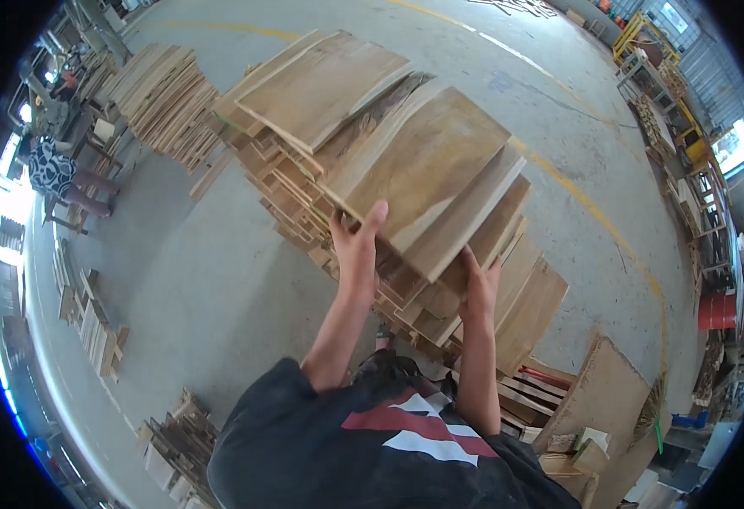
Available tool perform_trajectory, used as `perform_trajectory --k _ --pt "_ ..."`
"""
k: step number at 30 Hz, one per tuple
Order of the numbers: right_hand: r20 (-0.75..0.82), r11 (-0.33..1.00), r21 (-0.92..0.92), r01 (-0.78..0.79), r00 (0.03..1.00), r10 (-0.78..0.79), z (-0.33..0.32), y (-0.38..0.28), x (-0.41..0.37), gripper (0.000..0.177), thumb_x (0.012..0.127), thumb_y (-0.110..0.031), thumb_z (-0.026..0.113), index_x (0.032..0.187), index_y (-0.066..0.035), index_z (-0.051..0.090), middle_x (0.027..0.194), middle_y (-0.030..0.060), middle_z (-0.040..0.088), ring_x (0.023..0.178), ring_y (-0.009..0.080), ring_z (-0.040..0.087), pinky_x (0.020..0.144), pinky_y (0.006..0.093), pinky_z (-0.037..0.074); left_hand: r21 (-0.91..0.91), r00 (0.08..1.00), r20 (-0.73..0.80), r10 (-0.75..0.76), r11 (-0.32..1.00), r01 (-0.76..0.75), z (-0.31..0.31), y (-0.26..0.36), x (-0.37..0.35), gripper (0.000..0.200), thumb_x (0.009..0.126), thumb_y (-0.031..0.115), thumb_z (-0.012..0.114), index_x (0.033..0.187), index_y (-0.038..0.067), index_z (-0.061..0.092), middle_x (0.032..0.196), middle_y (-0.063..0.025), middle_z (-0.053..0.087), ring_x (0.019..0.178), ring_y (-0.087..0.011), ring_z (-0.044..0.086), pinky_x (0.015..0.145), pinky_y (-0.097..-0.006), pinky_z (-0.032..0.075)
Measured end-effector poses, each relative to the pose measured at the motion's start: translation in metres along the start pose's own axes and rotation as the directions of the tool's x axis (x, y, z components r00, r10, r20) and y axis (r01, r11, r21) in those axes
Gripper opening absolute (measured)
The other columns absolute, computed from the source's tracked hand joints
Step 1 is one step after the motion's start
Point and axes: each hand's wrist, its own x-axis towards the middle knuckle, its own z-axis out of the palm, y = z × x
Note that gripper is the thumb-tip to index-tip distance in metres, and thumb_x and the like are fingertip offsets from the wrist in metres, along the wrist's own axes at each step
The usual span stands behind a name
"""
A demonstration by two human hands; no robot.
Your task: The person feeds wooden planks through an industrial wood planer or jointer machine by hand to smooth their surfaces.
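Observation:
A wide wooden board (pixel 436 157) lies tilted on top of a large stack of boards (pixel 535 293) in front of me. My left hand (pixel 358 246) grips its near left corner, thumb on the upper face and fingers curled under the edge. Just beneath it, a second board (pixel 465 219) sticks out to the right. My right hand (pixel 479 287) is closed at the near edge of this lower board, its fingertips partly hidden. Another wide board (pixel 325 89) rests on the far left part of the stack.
More stacked planks (pixel 162 102) stand at the upper left, near a person in patterned clothing (pixel 52 168). Loose offcuts (pixel 100 335) lie on the left floor. At the lower right are a large brown panel (pixel 597 394) and wood scraps. A red drum (pixel 718 311) stands far right.

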Motion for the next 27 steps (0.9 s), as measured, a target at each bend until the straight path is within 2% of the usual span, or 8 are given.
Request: perform_trajectory --k 4,7,9,12,16,19,22,27 --pt "0.011 0.998 -0.016 -0.067 0.998 0.067 -0.031 -0.002 -0.028 0.083 0.09 -0.022 0.078 0.152 -0.001 0.028 0.137 0.0184 0.053 0.127 0.0303 0.054 0.105 0.0433 0.047 -0.008 0.993 0.018 -0.114 0.993 0.114 -0.031 -0.008 -0.048 0.097 0.082 0.024 0.085 0.154 0.003 0.023 0.141 -0.02 0.049 0.13 -0.0307 0.053 0.107 -0.0404 0.045" --pt "-0.019 0.976 0.078 -0.201 0.979 0.203 -0.051 -0.011 -0.048 0.075 0.093 -0.032 0.072 0.151 -0.003 0.035 0.137 0.0156 0.055 0.124 0.0295 0.057 0.104 0.0437 0.048 0.125 0.988 0.151 -0.029 0.992 0.01 -0.079 -0.026 -0.051 0.096 0.092 0.051 0.072 0.155 -0.001 0.022 0.142 -0.0251 0.05 0.128 -0.0342 0.054 0.108 -0.0475 0.044" --pt "-0.008 0.957 0.119 -0.266 0.963 0.268 -0.064 -0.012 -0.041 0.072 0.094 -0.036 0.069 0.149 -0.003 0.039 0.136 0.0149 0.057 0.123 0.029 0.058 0.103 0.0436 0.049 -0.157 0.848 0.435 -0.302 0.902 0.401 -0.127 -0.013 -0.025 0.095 0.097 0.071 0.045 0.154 -0.004 0.03 0.145 -0.0238 0.051 0.131 -0.0348 0.052 0.109 -0.0519 0.044" --pt "0.037 0.918 0.248 -0.308 0.95 0.309 -0.082 0.0 -0.024 0.065 0.094 -0.045 0.065 0.143 -0.004 0.051 0.129 0.0145 0.062 0.119 0.0278 0.062 0.102 0.0431 0.05 0.109 0.853 0.444 -0.274 0.962 0.252 -0.134 0.014 0.021 0.102 0.096 0.08 0.023 0.153 -0.004 0.037 0.148 -0.0219 0.051 0.134 -0.0346 0.05 0.111 -0.0509 0.041" --pt "0.165 0.876 0.3 -0.378 0.925 0.343 -0.053 -0.029 -0.004 0.063 0.093 -0.049 0.063 0.137 -0.004 0.057 0.121 0.0145 0.067 0.109 0.0278 0.066 0.094 0.0418 0.054 0.284 0.772 0.588 -0.241 0.955 0.082 -0.111 0.033 0.062 0.093 0.099 0.073 0.037 0.15 -0.005 0.042 0.147 -0.0196 0.052 0.133 -0.0317 0.052 0.113 -0.0442 0.038" --pt "0.108 0.896 0.262 -0.358 0.934 0.342 -0.04 -0.04 -0.001 0.059 0.092 -0.049 0.063 0.132 -0.006 0.062 0.114 0.0134 0.07 0.099 0.0266 0.069 0.085 0.0404 0.058 0.438 0.879 0.425 -0.216 0.899 0.01 -0.094 0.018 0.071 0.084 0.1 0.064 0.048 0.148 -0.005 0.046 0.146 -0.0173 0.054 0.133 -0.0283 0.052 0.115 -0.0361 0.035" --pt "0.088 0.911 0.295 -0.288 0.957 0.275 -0.042 -0.032 0.001 0.056 0.091 -0.049 0.064 0.128 -0.006 0.064 0.11 0.012 0.071 0.095 0.0252 0.07 0.083 0.0398 0.059 0.339 0.825 0.432 -0.364 0.913 0.226 -0.088 0.022 0.063 0.078 0.1 0.055 0.057 0.147 -0.006 0.045 0.146 -0.0157 0.053 0.136 -0.0255 0.048 0.114 -0.0332 0.035" --pt "0.247 0.887 0.333 -0.319 0.938 0.244 -0.065 -0.012 -0.022 0.057 0.091 -0.047 0.063 0.131 -0.006 0.058 0.118 0.0138 0.067 0.105 0.0261 0.066 0.089 0.04 0.056 0.45 0.79 0.575 -0.215 0.889 -0.086 -0.075 0.032 0.022 0.076 0.099 0.048 0.062 0.149 -0.005 0.043 0.149 -0.015 0.049 0.139 -0.0233 0.045 0.115 -0.0342 0.033"
